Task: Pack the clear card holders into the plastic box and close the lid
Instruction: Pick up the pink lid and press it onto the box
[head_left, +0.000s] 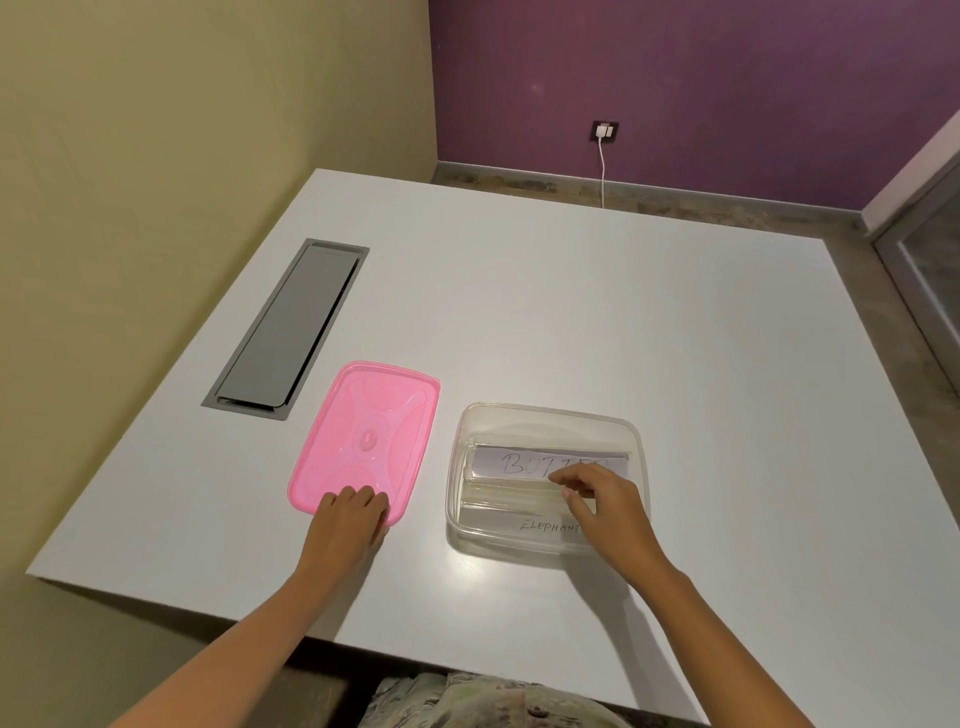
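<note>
A clear plastic box (456, 467) stands open on the white table, right of centre near me. Inside lie clear card holders: one with a handwritten card (519, 462) towards the far wall, and another marked ELEPHANT (545, 526) at the near wall. My right hand (602, 501) is inside the box, its fingers pinching the edge of the far card holder. The pink lid (369, 431) lies flat on the table to the left of the box. My left hand (350, 519) rests on the lid's near edge, fingers spread flat.
A grey cable hatch (291, 325) is set into the table at the left. The table's near edge (208, 613) runs just below my forearms. A wall socket with a white cable (603, 150) is on the purple wall behind.
</note>
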